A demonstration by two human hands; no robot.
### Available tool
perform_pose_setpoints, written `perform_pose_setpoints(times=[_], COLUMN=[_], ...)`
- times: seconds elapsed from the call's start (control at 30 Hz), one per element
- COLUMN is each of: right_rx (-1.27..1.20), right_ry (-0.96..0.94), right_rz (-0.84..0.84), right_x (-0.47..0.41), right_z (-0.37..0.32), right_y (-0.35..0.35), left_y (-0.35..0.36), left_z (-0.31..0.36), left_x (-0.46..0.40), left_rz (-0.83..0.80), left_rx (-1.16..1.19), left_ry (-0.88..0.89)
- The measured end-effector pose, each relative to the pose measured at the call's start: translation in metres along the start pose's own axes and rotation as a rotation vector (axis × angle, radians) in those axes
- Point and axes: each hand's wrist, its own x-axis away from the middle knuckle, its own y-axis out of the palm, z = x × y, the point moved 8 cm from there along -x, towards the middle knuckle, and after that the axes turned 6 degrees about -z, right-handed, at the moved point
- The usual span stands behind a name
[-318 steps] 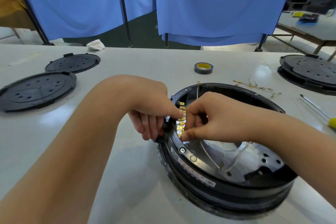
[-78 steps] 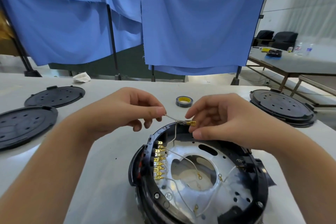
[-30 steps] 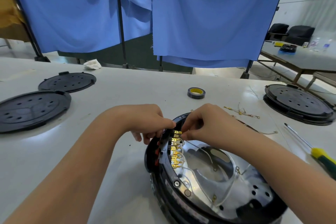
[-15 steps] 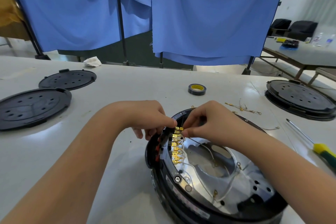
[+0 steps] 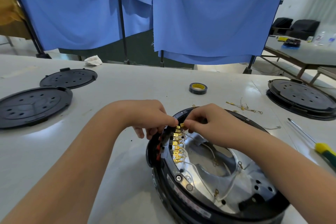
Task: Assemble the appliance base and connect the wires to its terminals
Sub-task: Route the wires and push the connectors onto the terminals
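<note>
We've got approx. 7 gold terminals [image 5: 176, 146] wired on the appliance base [image 5: 214, 174]; right hand [image 5: 207, 123] pinches the top connector [image 5: 182, 125], left hand [image 5: 154, 120] grips the rim, spare wires [image 5: 243, 106] left.

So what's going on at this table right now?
A person is wiring a round black appliance base. The right hand pinches a gold connector at the top of the terminal row, while the left hand steadies the rim beside it. Several connectors already sit on the row. Spare wires, a tape roll and a screwdriver lie nearby.
</note>
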Motion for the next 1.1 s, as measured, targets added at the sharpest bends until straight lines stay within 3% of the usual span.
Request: perform_pose_setpoints(times=[0.2,0.33,1.1], right_rx=[-0.282,-0.323,-0.416], right_ry=[0.220,0.324,0.380], right_rz=[-0.036,-0.050,-0.091], right_x=[0.000,0.002,0.000], right_z=[0.016,0.022,0.030], right_y=[0.005,0.008,0.018], left_y=[0.000,0.000,0.000], left_z=[0.000,0.000,0.002], left_x=[0.001,0.001,0.003], left_rz=[-0.006,-0.003,0.006], left_rx=[-0.008,-0.007,-0.020], left_ry=[-0.008,-0.004,-0.014])
